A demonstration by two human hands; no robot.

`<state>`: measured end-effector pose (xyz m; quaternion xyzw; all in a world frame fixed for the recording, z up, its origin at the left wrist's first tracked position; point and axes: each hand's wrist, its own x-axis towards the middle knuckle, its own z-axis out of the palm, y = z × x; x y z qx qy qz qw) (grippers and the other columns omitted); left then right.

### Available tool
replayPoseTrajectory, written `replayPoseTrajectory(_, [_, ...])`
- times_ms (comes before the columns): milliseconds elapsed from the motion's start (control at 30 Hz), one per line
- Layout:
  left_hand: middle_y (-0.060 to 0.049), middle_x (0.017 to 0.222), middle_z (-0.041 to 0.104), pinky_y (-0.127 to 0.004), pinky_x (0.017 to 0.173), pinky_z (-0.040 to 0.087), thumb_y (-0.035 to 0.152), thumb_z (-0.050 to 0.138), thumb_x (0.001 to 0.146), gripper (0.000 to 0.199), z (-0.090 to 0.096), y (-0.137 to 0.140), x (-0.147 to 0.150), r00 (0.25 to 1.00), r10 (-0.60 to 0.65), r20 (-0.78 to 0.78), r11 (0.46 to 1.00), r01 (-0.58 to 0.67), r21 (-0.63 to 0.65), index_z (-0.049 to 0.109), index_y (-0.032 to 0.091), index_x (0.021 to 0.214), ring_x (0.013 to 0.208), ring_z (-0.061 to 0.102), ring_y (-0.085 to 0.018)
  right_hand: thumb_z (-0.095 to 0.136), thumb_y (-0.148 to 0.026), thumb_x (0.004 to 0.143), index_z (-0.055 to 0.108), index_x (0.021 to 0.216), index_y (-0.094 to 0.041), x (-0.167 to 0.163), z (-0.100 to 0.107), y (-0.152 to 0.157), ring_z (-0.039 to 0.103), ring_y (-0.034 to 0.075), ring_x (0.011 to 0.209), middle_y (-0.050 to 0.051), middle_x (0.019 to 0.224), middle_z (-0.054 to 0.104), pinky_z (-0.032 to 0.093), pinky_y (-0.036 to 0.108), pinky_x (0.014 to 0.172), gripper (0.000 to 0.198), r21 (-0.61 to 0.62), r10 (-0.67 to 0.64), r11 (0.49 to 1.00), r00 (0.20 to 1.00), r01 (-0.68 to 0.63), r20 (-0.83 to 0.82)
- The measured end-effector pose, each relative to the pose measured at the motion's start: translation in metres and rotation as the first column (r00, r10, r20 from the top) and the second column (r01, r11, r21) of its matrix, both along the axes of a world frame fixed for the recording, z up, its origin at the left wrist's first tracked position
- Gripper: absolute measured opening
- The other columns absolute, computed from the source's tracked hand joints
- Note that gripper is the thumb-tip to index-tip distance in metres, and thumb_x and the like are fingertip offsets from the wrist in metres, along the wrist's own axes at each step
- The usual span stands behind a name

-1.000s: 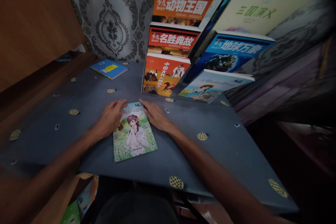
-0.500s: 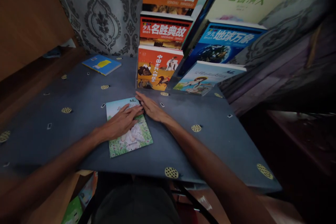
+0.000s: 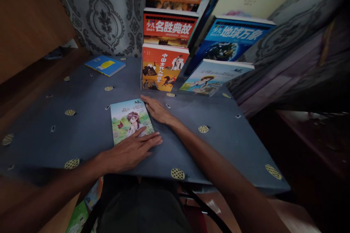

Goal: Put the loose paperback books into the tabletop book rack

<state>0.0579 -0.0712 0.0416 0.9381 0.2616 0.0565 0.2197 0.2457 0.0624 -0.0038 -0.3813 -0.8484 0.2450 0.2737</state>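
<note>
A thin paperback book (image 3: 123, 123) lies face up on the grey-blue cloth, its cover showing a dark-haired figure and a butterfly on a pale blue and green ground. Across its lower part rests my left hand (image 3: 133, 151), fingers stretched out and hiding the bottom of the cover. My right hand (image 3: 155, 109) lies at the book's upper right edge, fingers extended and seemingly touching that side. Neither hand grips anything.
A blue book (image 3: 105, 65) with a yellow patch lies at the back left. Behind, an orange-red book (image 3: 164, 67) and a light-blue book (image 3: 216, 76) lean upright among several others. Pineapple prints dot the tablecloth (image 3: 218, 153); its front edge is close to my lap.
My left hand has slid down the cover from its upper middle to its lower part, uncovering the title and the pictured figure. My right hand stays at the book's right edge.
</note>
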Motion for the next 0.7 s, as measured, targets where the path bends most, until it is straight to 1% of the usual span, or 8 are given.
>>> replayPoseTrajectory(67, [-0.003, 0.159, 0.042, -0.052, 0.127, 0.016, 0.029, 0.027, 0.105, 0.051, -0.0002, 0.0, -0.0002, 1.0, 0.002, -0.008, 1.0, -0.002, 0.011, 0.025, 0.031, 0.156, 0.148, 0.036, -0.02, 0.032, -0.024, 0.102, 0.037, 0.153, -0.024, -0.0006, -0.0012, -0.0011, 0.046, 0.022, 0.141, 0.008, 0.152, 0.051, 0.036, 0.051, 0.118, 0.052, 0.005, -0.019, 1.0, 1.0, 0.019, -0.003])
replayPoseTrajectory(167, [-0.006, 0.157, 0.044, -0.051, 0.127, 0.016, 0.029, 0.026, 0.106, 0.049, 0.0004, -0.001, 0.0006, 1.0, -0.004, -0.022, 0.999, 0.005, 0.033, 0.026, 0.026, 0.155, 0.149, 0.034, -0.019, 0.033, -0.022, 0.1, 0.042, 0.151, -0.021, -0.0009, -0.0014, -0.0039, 0.045, 0.023, 0.142, 0.009, 0.152, 0.051, 0.034, 0.051, 0.12, 0.051, 0.014, -0.042, 0.999, 0.999, 0.041, 0.016])
replayPoseTrajectory(267, [-0.008, 0.154, 0.048, -0.049, 0.127, 0.016, 0.03, 0.026, 0.106, 0.048, 0.0007, -0.0015, 0.0009, 1.0, 0.007, -0.031, 0.998, -0.005, 0.061, 0.029, 0.023, 0.153, 0.15, 0.033, -0.018, 0.034, -0.021, 0.099, 0.045, 0.149, -0.022, -0.0002, -0.0015, -0.0064, 0.044, 0.024, 0.144, 0.009, 0.152, 0.052, 0.034, 0.052, 0.119, 0.051, 0.03, -0.052, 0.998, 0.998, 0.051, 0.04])
replayPoseTrajectory(333, [-0.009, 0.153, 0.05, -0.047, 0.127, 0.019, 0.03, 0.024, 0.106, 0.047, 0.001, -0.0007, -0.0001, 0.999, 0.04, -0.035, 0.996, -0.037, 0.082, 0.033, 0.021, 0.152, 0.149, 0.034, -0.018, 0.034, -0.021, 0.099, 0.045, 0.149, -0.022, 0.0003, -0.0023, -0.0071, 0.043, 0.024, 0.144, 0.009, 0.152, 0.052, 0.034, 0.053, 0.119, 0.051, 0.042, -0.055, 0.998, 0.997, 0.053, 0.052])
replayPoseTrajectory(467, [-0.011, 0.154, 0.048, -0.04, 0.125, 0.025, 0.032, 0.025, 0.107, 0.048, 0.0024, 0.0014, -0.0026, 0.984, 0.172, -0.034, 0.98, -0.168, 0.109, 0.037, 0.015, 0.15, 0.147, 0.037, -0.017, 0.034, -0.021, 0.1, 0.045, 0.149, -0.021, 0.0, -0.0039, -0.007, 0.043, 0.024, 0.144, 0.011, 0.152, 0.051, 0.034, 0.054, 0.12, 0.051, 0.059, -0.057, 0.997, 0.996, 0.053, 0.064])
replayPoseTrajectory(533, [-0.011, 0.155, 0.046, -0.039, 0.125, 0.026, 0.035, 0.028, 0.107, 0.048, 0.0022, 0.0016, -0.0027, 0.975, 0.218, -0.037, 0.969, -0.212, 0.124, 0.037, 0.016, 0.15, 0.147, 0.038, -0.018, 0.034, -0.021, 0.1, 0.044, 0.15, -0.022, -0.0004, -0.0037, -0.0071, 0.043, 0.024, 0.145, 0.011, 0.152, 0.051, 0.033, 0.055, 0.12, 0.051, 0.065, -0.052, 0.997, 0.997, 0.048, 0.065])
replayPoseTrajectory(633, [-0.01, 0.155, 0.046, -0.04, 0.125, 0.024, 0.038, 0.031, 0.106, 0.05, -0.0008, 0.002, -0.0022, 0.969, 0.244, -0.044, 0.958, -0.234, 0.165, 0.036, 0.017, 0.151, 0.148, 0.037, -0.018, 0.035, -0.019, 0.099, 0.044, 0.15, -0.022, -0.0007, -0.0029, -0.0076, 0.043, 0.023, 0.145, 0.01, 0.151, 0.053, 0.034, 0.053, 0.12, 0.051, 0.073, -0.055, 0.996, 0.995, 0.05, 0.078])
replayPoseTrajectory(700, [-0.01, 0.156, 0.045, -0.04, 0.125, 0.023, 0.04, 0.031, 0.106, 0.051, -0.0037, 0.0042, -0.0032, 0.965, 0.258, -0.041, 0.945, -0.244, 0.216, 0.035, 0.017, 0.152, 0.149, 0.036, -0.018, 0.035, -0.019, 0.099, 0.045, 0.149, -0.022, -0.0007, -0.0025, -0.008, 0.044, 0.023, 0.145, 0.01, 0.15, 0.053, 0.035, 0.051, 0.12, 0.051, 0.081, -0.058, 0.995, 0.995, 0.051, 0.086])
